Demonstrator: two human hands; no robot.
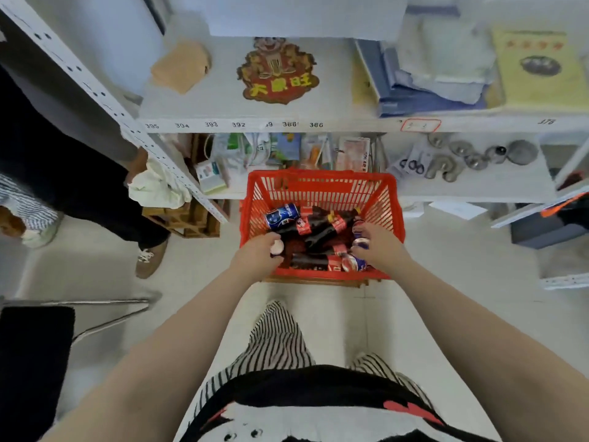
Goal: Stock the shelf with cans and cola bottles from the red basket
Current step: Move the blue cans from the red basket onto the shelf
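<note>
Red plastic mesh forms the basket (322,189), which sits on the floor just in front of the white shelf (350,125) and holds a jumble of cola bottles (322,232) with red labels and several blue cans (282,215). Both hands reach down into it. The left hand (255,255) has its fingers curled round a can (276,247) at the near left side, its pale end showing (the rest is hidden by the hand). The right hand (381,242) grips another can (360,243) at the near right side, fingers bent over its top. A red and gold paper decoration (278,71) lies on the upper shelf board, with blue folders (424,94) and a yellow booklet (538,68) further right. Another person's shoe (150,258) stands on the floor to the left.
</note>
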